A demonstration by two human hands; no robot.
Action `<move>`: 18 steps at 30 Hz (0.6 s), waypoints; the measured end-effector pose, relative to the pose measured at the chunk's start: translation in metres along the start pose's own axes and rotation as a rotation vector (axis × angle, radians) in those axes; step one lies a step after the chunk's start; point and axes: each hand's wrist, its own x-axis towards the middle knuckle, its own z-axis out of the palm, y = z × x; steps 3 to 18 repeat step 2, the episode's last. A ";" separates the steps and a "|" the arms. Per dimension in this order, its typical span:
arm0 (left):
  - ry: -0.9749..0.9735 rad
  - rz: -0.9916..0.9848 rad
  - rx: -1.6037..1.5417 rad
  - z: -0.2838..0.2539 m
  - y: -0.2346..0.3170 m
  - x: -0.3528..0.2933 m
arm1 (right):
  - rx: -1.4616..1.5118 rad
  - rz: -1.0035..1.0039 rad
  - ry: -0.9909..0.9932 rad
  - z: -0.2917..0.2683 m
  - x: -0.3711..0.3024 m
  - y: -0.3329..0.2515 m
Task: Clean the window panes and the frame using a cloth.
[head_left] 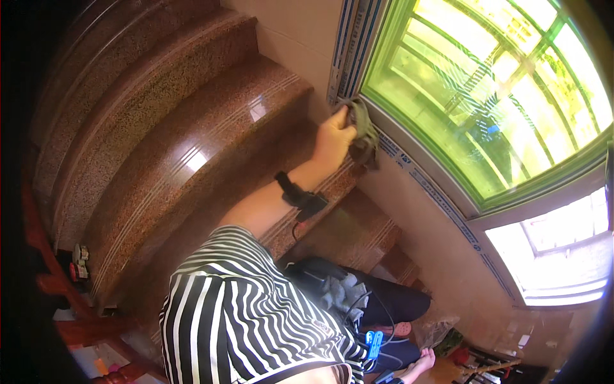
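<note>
My left hand (336, 142) is reached up and out, its fingers closed on a dark grey-brown cloth (363, 131). The bunched cloth hangs against the lower left corner of the window frame (419, 160), where tape-covered trim meets the glass. A black strap with a small box sits on my left wrist. Low down beside my legs, my right hand (421, 366) holds nothing that I can see. Its fingers look loosely apart, though it is small in view. A grey cloth (344, 293) lies bunched at my lap, next to a cable and a blue clip-like device (374, 344).
Curved, polished reddish-brown stone stairs (185, 150) rise to the left. A wooden railing (64, 288) runs along the lower left, with small items (80, 262) on a step beside it. A second, bright window (556, 246) is at right. Clutter and a clear plastic bag (435, 329) lie lower right.
</note>
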 end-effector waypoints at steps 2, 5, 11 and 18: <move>0.008 0.038 -0.253 0.003 0.020 0.006 | 0.025 0.017 0.015 -0.002 -0.012 -0.003; 0.008 0.038 -0.253 0.003 0.020 0.006 | 0.025 0.017 0.015 -0.002 -0.012 -0.003; 0.008 0.038 -0.253 0.003 0.020 0.006 | 0.025 0.017 0.015 -0.002 -0.012 -0.003; 0.008 0.038 -0.253 0.003 0.020 0.006 | 0.025 0.017 0.015 -0.002 -0.012 -0.003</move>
